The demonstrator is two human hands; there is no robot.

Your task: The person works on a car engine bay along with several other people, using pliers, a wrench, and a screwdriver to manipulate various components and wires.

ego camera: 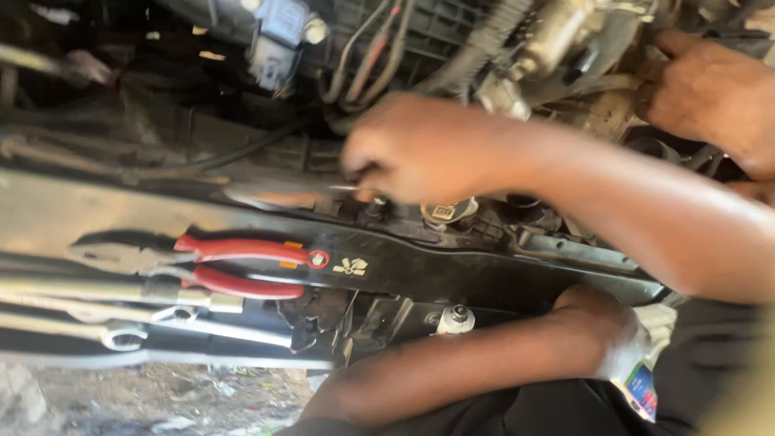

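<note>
Right hand (420,149) fingers (363,165) gripping thin metal tool (343,189).

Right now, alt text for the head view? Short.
A hand grips a slim metal tool over a car's engine bay, beside a radiator cap. Red-handled pliers and wrenches lie on the black crossmember; another hand reaches in upper right.

Setting: an open engine bay (452,48), seen from above in daylight. A black metal crossmember (420,270) was laid across the view. Behind it, dusty hoses and bundled wires (367,56) were noted, with a pale blue plastic connector (278,36) at upper left. Below the crossmember, bare ground (161,396) strewn with dirt and small litter was observed. Upper left was left in deep shadow.
</note>
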